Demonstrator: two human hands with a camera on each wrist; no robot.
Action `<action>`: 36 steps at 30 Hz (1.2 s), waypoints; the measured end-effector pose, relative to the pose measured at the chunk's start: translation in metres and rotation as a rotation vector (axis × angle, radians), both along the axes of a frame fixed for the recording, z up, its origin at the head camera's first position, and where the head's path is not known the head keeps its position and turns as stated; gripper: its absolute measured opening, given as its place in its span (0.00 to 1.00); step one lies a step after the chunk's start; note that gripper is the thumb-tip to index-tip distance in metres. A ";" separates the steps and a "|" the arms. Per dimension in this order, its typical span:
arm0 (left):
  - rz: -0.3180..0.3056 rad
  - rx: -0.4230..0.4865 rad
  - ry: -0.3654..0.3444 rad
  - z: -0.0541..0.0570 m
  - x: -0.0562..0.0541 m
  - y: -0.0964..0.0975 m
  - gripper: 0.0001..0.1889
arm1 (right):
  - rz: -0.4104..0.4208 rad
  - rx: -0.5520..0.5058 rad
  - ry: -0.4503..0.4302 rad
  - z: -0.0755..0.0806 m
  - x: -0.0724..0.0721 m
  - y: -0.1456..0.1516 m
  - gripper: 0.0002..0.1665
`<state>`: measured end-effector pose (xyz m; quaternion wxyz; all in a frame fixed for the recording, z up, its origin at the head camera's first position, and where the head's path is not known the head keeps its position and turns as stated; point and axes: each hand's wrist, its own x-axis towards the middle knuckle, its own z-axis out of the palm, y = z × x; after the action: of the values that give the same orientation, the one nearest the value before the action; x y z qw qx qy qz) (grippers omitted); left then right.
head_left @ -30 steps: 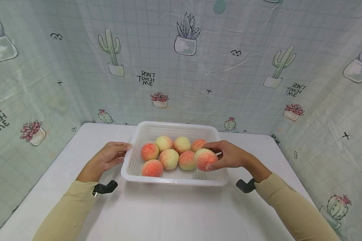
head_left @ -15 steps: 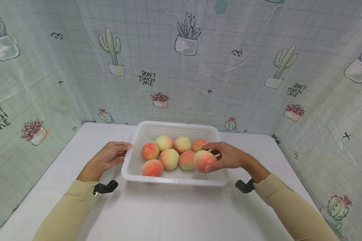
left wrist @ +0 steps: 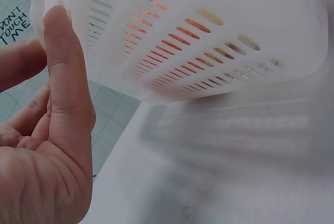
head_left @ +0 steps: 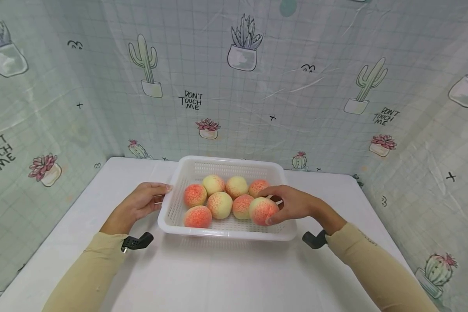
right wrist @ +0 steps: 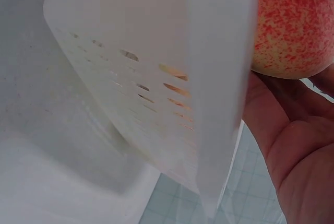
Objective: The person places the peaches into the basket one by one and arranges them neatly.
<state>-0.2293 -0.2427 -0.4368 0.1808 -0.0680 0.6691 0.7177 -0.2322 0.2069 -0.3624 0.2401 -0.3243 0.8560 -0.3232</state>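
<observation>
In the head view my left hand (head_left: 139, 203) pinches the left rim of a white plastic basket (head_left: 234, 234). The left wrist view has a digit of that hand (left wrist: 68, 98) against the rim, beside the slotted basket wall (left wrist: 271, 10). My right hand (head_left: 296, 203) grips a yellow-and-red peach (head_left: 263, 211) at the basket's right end, thumb on the near side. This peach (right wrist: 297, 23) shows beside the basket rim (right wrist: 222, 78) in the right wrist view, with the right hand (right wrist: 302, 145) beneath it. Several more peaches (head_left: 220, 205) lie in the basket.
The basket stands on a white table (head_left: 218, 277). A grey-green curtain (head_left: 234, 95) printed with cactus pots hangs behind it and along both sides. Both wrists wear a black strap mount, the left mount (head_left: 138, 242) lying near the basket's front left corner.
My right hand has moved slightly down and to the left with the peach, lower into the basket. The left hand stays at the rim, and the other peaches have not visibly moved.
</observation>
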 end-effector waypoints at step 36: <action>-0.006 0.034 0.010 -0.002 0.000 0.001 0.29 | 0.104 0.240 0.083 -0.009 -0.004 -0.010 0.32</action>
<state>-0.2297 -0.2418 -0.4390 0.1805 -0.0592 0.6580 0.7287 -0.2362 0.1966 -0.3712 0.2582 -0.3502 0.8797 -0.1919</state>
